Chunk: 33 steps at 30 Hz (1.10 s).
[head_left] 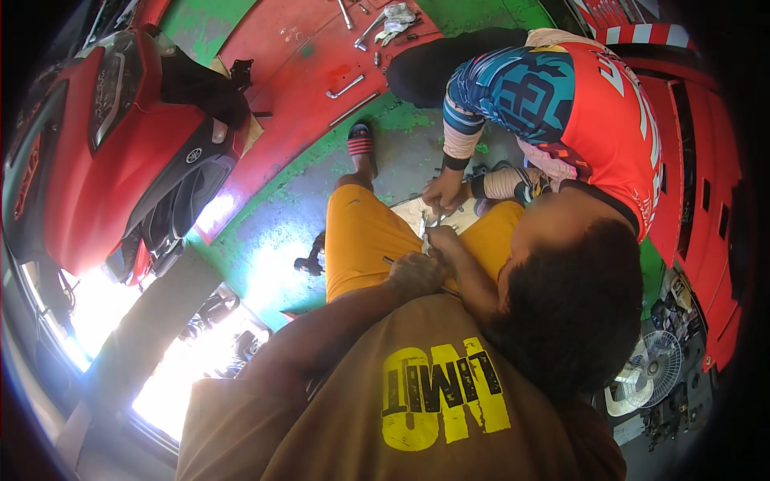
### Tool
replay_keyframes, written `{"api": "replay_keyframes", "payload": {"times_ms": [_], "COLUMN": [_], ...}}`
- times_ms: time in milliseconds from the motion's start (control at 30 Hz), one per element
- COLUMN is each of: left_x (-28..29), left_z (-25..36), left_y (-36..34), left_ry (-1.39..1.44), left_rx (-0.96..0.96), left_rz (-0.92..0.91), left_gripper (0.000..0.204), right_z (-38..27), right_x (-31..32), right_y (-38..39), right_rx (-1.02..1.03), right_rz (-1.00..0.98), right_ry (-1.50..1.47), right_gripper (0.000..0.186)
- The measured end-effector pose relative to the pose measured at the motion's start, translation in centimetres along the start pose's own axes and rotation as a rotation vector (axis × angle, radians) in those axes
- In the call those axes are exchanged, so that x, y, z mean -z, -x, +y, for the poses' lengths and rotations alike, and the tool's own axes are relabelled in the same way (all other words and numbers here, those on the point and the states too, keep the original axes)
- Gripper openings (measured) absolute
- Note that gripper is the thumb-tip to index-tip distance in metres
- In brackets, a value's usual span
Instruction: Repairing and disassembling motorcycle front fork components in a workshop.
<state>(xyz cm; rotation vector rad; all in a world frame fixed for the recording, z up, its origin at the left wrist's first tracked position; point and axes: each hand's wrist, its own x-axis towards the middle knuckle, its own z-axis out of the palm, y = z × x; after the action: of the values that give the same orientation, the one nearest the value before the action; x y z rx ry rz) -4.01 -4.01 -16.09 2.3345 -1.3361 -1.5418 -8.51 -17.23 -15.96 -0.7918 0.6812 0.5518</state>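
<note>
My left hand (415, 274) is closed in front of my lap, a thin dark tip showing beside its knuckles; what it grips is mostly hidden. Just beyond it, my right hand (443, 239) is closed against a slim silver metal tool (423, 228), whose exact kind I cannot make out. Another person bends in from the right. That person's hand (441, 192), with a black wristband, reaches down close to the tool's far end. Under the hands, between my knees, lies a pale beige sheet (465, 218). The person's head covers part of my right arm.
A red motor scooter (120, 152) stands at the left. Wrenches (346, 86), sockets and a rag (396, 22) lie on the red-painted floor ahead. A dark part (311, 258) rests left of my knee. At the right are red cabinets (690, 160) and a fan (654, 367).
</note>
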Motion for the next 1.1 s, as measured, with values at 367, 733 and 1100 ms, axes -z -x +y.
{"api": "replay_keyframes", "payload": {"times_ms": [367, 733, 1100], "left_x": [0.4, -1.1, -4.4], "left_z": [0.1, -0.4, -3.7], "left_y": [0.1, 1.0, 3.2], "left_ry": [0.006, 0.042, -0.107], "left_rx": [0.034, 0.026, -0.015], "left_rz": [-0.101, -0.091, 0.147], "left_gripper": [0.035, 0.038, 0.018], "right_z": [8.3, 18.7, 16.4], "right_x": [2.4, 4.4, 0.3], "right_y": [-4.6, -12.7, -12.3], "right_rx": [-0.178, -0.604, -0.597], "right_rz": [0.105, 0.225, 0.298], "right_ry": [0.124, 0.270, -0.106], "right_gripper": [0.018, 0.025, 0.027]}}
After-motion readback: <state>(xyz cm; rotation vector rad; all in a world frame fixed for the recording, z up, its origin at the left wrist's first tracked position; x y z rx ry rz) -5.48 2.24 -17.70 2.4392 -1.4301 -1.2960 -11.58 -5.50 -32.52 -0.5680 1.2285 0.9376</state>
